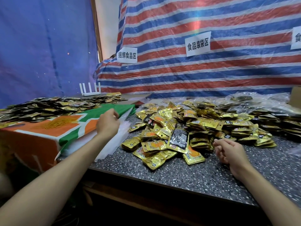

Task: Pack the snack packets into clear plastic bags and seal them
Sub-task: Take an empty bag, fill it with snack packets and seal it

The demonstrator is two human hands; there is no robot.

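Note:
A big heap of gold and black snack packets [187,128] covers the middle of the speckled stone table [179,173]. A stack of clear plastic bags [117,139] lies at the table's left edge, partly under a green and orange cloth [65,128]. My left hand [108,122] reaches onto that stack and pinches the top bag between thumb and fingers. My right hand [228,150] hovers at the heap's near right side, fingers loosely curled, holding nothing.
Filled clear bags [254,101] lie at the back right. More packets [48,106] are spread over the cloth-covered surface on the left, with yellow rubber bands [57,123] on the cloth. A white router [90,89] stands at the back. A striped tarp [195,70] with paper signs hangs behind.

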